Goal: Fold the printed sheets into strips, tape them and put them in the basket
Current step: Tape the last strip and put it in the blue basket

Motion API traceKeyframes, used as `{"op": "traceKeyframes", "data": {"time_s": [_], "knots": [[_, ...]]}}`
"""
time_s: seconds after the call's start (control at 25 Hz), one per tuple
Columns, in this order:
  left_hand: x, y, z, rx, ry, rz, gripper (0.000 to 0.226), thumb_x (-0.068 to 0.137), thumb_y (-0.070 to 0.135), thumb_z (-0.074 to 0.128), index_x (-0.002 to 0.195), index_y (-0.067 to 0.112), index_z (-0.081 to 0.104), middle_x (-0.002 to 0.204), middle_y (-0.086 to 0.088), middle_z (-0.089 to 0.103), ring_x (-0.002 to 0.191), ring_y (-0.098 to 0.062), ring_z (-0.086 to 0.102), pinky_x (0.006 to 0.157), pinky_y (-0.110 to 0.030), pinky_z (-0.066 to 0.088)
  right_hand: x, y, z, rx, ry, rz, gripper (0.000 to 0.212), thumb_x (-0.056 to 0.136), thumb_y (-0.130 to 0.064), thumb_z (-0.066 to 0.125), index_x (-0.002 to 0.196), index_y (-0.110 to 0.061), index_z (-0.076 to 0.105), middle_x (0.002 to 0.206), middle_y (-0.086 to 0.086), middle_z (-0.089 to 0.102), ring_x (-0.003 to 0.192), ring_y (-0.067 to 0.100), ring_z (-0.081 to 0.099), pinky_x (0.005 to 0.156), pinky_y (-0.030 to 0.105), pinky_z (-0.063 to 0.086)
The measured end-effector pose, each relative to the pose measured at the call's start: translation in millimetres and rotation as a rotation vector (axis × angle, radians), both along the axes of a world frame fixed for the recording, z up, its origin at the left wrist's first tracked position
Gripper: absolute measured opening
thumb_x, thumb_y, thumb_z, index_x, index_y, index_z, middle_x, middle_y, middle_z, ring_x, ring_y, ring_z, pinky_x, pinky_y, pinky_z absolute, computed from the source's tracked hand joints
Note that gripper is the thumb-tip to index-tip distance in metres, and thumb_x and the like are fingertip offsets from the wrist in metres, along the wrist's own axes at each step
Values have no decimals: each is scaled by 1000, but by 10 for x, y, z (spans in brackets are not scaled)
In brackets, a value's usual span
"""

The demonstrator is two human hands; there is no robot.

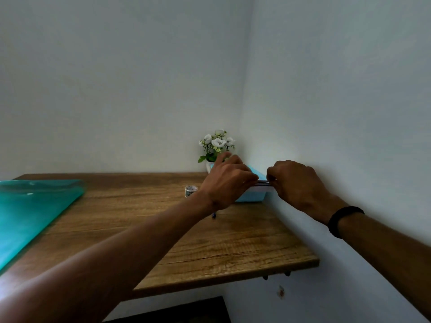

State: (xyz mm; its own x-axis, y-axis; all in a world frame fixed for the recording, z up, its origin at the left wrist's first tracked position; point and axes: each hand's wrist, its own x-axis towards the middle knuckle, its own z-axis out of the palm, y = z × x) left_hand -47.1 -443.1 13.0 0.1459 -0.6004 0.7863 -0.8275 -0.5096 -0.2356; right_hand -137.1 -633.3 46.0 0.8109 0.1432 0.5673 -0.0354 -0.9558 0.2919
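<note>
Folded strip (263, 182) over the half-hidden blue basket (250, 197), ends pinched in fingers of left hand (227, 180) and right hand (296, 183)

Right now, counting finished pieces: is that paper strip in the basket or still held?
Held: both the left hand and right hand pinch the strip above the basket.

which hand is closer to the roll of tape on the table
Left. The left hand is just right of the tape roll; the right hand is farther right, beyond the blue basket.
</note>
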Motion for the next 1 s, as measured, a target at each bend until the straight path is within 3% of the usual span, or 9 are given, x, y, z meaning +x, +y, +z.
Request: {"op": "traceKeyframes", "data": {"time_s": [0.24, 0.32, 0.44, 0.56, 0.72, 0.8, 0.88, 1.0], "knots": [[4, 15, -131, -18, 171, 82, 42, 94, 52, 68, 128, 28, 71, 126, 0, 74, 120, -24, 60, 111, -52, 36, -36, -72, -70, 77, 84, 110, 46, 89, -23, 70, 134, -23, 61, 125, 1, 64, 113, 23, 59, 80, 41, 58], [11, 27, -140, 4, 218, 116, 44, 94, 49, 69, 133, 28, 68, 132, 0, 71, 125, -25, 57, 111, -49, 36, -13, -89, -97, 79, 134, 120, 53, 87, -30, 74, 137, -24, 57, 129, 2, 63, 114, 23, 59, 84, 43, 58], [14, 47, -137, -17, 259, 131, 33, 98, 35, 68, 130, 27, 70, 130, -1, 72, 122, -26, 58, 103, -44, 44, 68, -50, -112, 107, 131, 133, 43, 93, -35, 68, 134, -24, 59, 126, 3, 66, 108, 22, 63, 84, 38, 57], [3, 43, -127, -48, 290, 143, 28, 99, 32, 68, 126, 26, 74, 127, 0, 74, 119, -24, 59, 90, -42, 55, 119, 75, -120, 29, 131, 81, 32, 100, -28, 58, 132, -23, 60, 126, 4, 68, 103, 21, 65, 74, 29, 51], [-5, 28, -122, -103, 289, 148, 28, 100, 33, 67, 125, 27, 75, 122, 1, 76, 115, -21, 60, 80, -37, 55, 106, 110, -118, -106, 117, -13, 38, 99, -22, 57, 137, -23, 53, 122, 1, 68, 99, 19, 65, 74, 30, 53], [-18, 23, -132, -103, 303, 143, 31, 100, 34, 67, 130, 26, 72, 126, -1, 74, 119, -21, 60, 86, -37, 54, 89, 108, -118, -124, 121, -25, 39, 99, -22, 58, 137, -21, 51, 120, 0, 67, 98, 18, 65, 75, 30, 53], [-20, 10, -171, -69, 375, 187, 44, 101, 41, 64, 141, 24, 63, 140, -3, 67, 131, -24, 55, 104, -42, 49, 68, 143, -144, -143, 123, -40, 43, 99, -24, 58, 141, -22, 48, 122, 0, 67, 100, 18, 66, 76, 29, 53], [4, -14, -283, -38, 556, 378, 75, 99, 62, 52, 158, 18, 37, 161, -8, 44, 151, -30, 33, 125, -54, 24, 64, 206, -185, -182, 105, -54, 45, 100, -20, 55, 144, -21, 44, 126, 1, 66, 99, 19, 67, 70, 28, 50]]}}
